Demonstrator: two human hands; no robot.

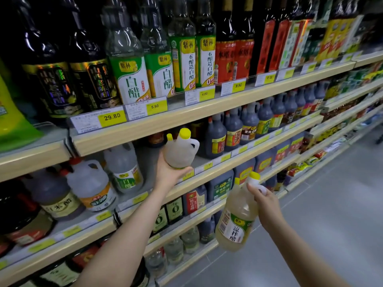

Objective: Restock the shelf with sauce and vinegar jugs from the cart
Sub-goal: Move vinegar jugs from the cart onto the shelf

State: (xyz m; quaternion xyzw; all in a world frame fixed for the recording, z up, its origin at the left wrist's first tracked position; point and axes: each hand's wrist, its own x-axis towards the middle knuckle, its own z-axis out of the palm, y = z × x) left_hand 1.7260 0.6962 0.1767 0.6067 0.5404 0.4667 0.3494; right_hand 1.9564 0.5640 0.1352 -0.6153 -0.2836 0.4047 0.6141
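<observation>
1. The shelf (186,119) runs from nine o'clock up toward two o'clock, tier over tier, packed with dark bottles, clear vinegar bottles and yellow price tags (112,117)
2. The floor (331,204) lies grey at four o'clock, beside the lowest tiers
3. A pale jug (236,216) with a green label hangs tilted at five o'clock, out in front of the lower tiers and not on any of them
4. A second jug (180,150) with a yellow cap sits near centre, at the edge of the second tier, its base in the palm
5. The left hand (170,172) cups that jug from underneath, thumb curled round its side
6. The right hand (263,200) grips the tilted jug by its white handle, fingers wrapped round it
</observation>
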